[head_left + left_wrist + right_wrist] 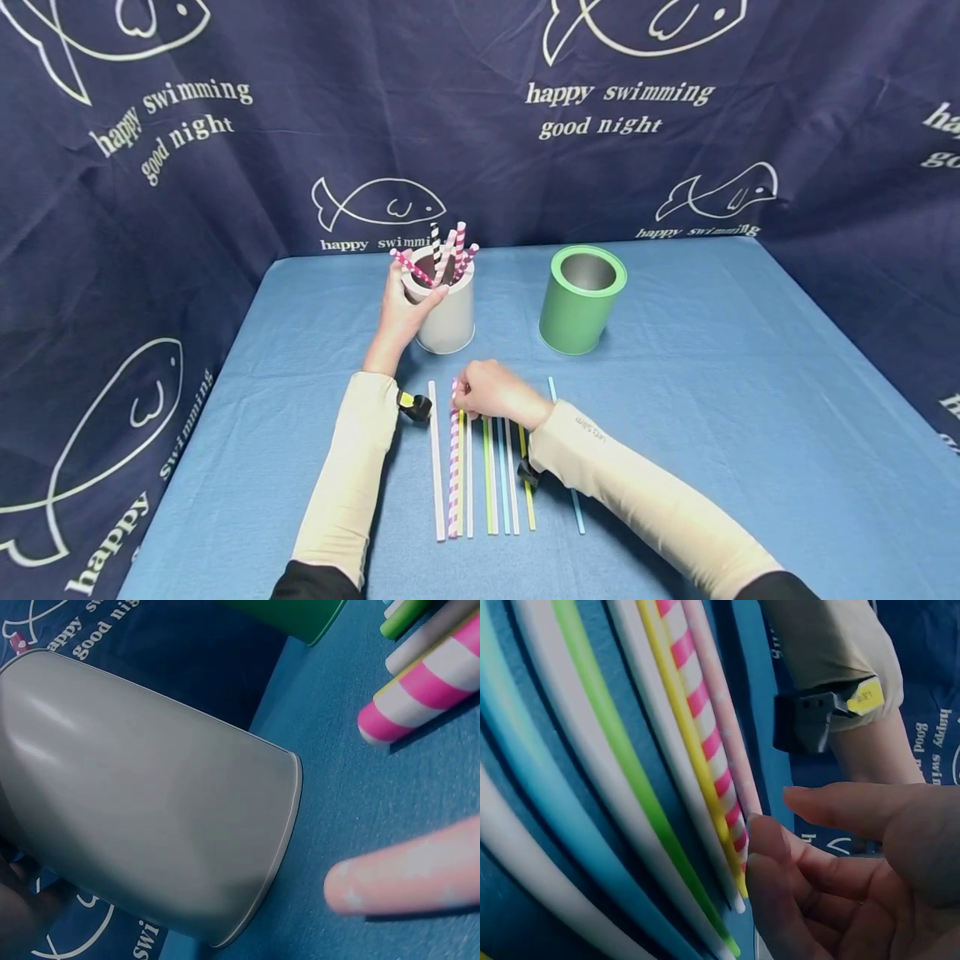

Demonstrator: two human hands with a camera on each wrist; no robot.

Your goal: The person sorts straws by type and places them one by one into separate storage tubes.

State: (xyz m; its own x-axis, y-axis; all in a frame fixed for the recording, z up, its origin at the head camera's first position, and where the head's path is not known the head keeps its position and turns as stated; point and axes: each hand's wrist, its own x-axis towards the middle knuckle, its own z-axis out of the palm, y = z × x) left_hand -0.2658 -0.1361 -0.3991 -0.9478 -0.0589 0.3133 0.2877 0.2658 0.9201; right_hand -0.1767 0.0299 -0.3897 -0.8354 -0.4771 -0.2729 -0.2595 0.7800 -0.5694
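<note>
My left hand grips the white can at its rim, thumb at the front edge. Several patterned paper straws, pink and black-and-white, stand in that can. In the left wrist view the can's side fills much of the frame, with dark fingers at its edge. My right hand is over the far ends of the straws on the table, nearest to a pink-and-white striped straw. Thumb and bent fingers stand apart there, fingertips right at the striped and pale pink straws.
A green can stands right of the white one, its visible inside bare metal. Thin straws in green, yellow, white and blue lie in a row on the blue cloth, with one blue straw farther right. A dark printed curtain hangs behind.
</note>
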